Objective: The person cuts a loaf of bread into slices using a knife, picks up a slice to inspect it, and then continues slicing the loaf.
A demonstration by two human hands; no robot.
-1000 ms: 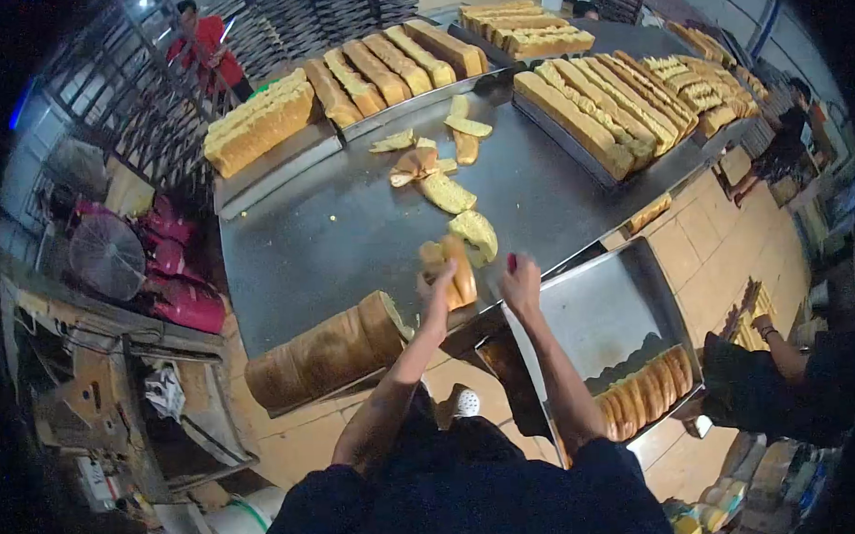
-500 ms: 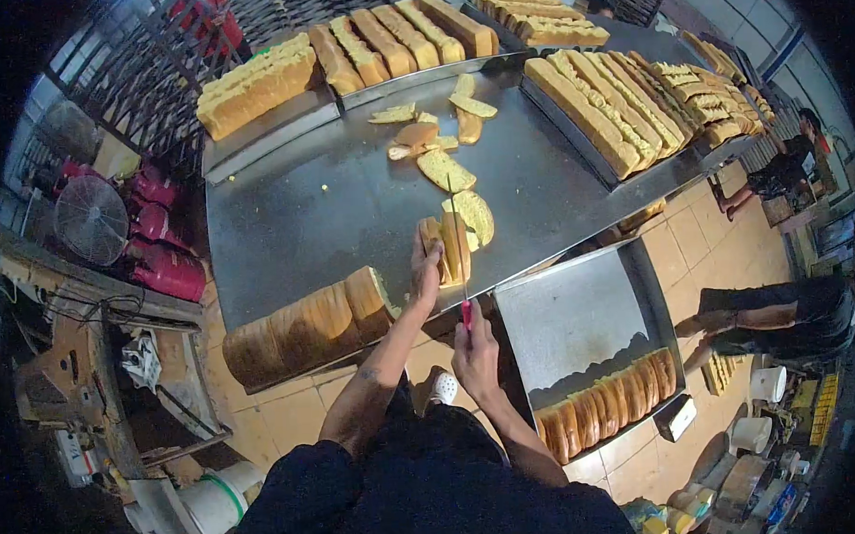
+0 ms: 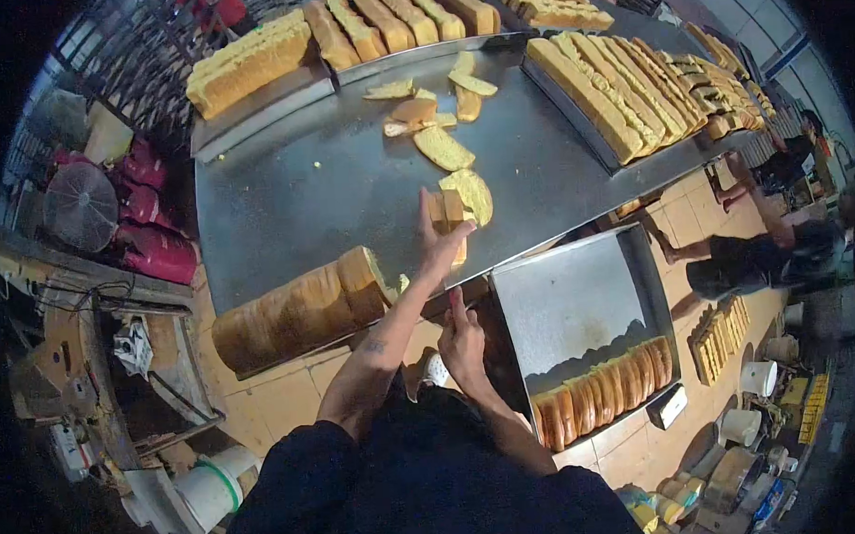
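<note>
My left hand (image 3: 439,246) is wrapped round cut bread pieces (image 3: 452,206) standing near the front edge of the metal table (image 3: 350,199). My right hand (image 3: 463,346) is closed on the red handle of a knife (image 3: 456,297), lower and nearer my body. The knife's blade is hard to make out. Just beyond my left hand lies a yellow bread slice (image 3: 477,197), with another slice (image 3: 444,149) behind it. Several offcuts (image 3: 411,112) lie farther back. To the left of my left forearm, a long sliced loaf (image 3: 297,304) rests along the table's front edge.
Long bread strips stand in trays at the back (image 3: 391,28) and right (image 3: 610,96). A deep metal tray (image 3: 579,299) with browned loaves (image 3: 606,397) sits lower right. Another person (image 3: 766,260) is at the right, near bread on the floor (image 3: 722,337). A fan (image 3: 80,207) stands left.
My right hand has drawn the knife back toward my body, away from the bread. My left hand's fingers have closed over the bread pieces. The person at the right has shifted posture.
</note>
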